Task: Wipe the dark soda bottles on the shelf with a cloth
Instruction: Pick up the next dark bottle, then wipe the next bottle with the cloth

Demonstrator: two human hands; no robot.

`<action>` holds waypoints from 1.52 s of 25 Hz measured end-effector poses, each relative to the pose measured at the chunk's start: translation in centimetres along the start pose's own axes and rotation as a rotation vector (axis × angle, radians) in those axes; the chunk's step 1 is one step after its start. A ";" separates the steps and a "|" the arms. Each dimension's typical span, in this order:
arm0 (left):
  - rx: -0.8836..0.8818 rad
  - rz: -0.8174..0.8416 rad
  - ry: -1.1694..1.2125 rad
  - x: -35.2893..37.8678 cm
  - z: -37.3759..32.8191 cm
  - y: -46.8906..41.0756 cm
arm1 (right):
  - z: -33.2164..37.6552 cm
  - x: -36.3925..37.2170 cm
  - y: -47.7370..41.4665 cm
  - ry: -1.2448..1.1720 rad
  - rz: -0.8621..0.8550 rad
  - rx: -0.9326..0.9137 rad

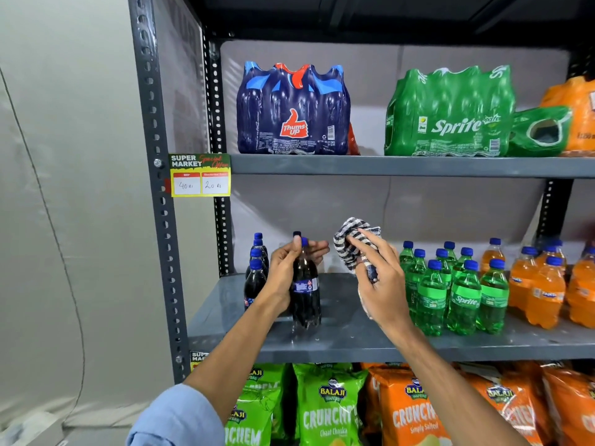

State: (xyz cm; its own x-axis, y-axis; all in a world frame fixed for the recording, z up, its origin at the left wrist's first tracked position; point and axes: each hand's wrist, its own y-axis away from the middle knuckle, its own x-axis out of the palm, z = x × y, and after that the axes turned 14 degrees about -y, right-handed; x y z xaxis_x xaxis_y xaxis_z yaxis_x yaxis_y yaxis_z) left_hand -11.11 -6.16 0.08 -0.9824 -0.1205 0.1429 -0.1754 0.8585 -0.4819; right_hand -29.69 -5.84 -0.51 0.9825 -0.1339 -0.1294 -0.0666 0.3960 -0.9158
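Left hand [285,272] grips dark bottle [305,294] near shelf edge [418,350]; right hand [383,281] clutches cloth [351,239], open gap between.

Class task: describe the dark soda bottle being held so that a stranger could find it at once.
Find the grey middle shelf. At its left end stand dark soda bottles with blue caps. Yours is the bottle nearest the front edge, the only one gripped by the left hand.
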 end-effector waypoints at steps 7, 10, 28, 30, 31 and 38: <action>0.054 -0.007 0.052 1.0 -4.4 0.8 | 4.6 3.8 -0.1 0.019 0.179 -0.128; -0.018 0.010 0.153 0.8 -5.5 0.3 | 5.7 5.8 0.8 0.148 0.206 -0.171; 0.103 -0.073 0.185 -2.8 -9.2 0.5 | 7.5 5.8 7.6 0.400 0.430 -0.392; 0.135 -0.114 0.204 -3.1 -10.3 1.2 | 5.3 4.3 8.9 0.374 0.395 -0.376; 0.133 -0.109 0.222 -3.1 -10.5 1.6 | 4.7 4.0 8.3 0.318 0.306 -0.274; 0.131 -0.065 0.170 -1.4 -10.4 3.0 | 10.8 4.6 0.6 -0.093 -0.029 -0.139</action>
State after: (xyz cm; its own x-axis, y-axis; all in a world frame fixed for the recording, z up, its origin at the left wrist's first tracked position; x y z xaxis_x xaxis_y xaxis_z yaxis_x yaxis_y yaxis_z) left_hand -9.63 1.71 7.40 -0.9457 -0.0785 0.3154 -0.2559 0.7780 -0.5737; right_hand -23.33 3.56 2.47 0.9958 -0.0560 -0.0718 -0.0547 0.2631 -0.9632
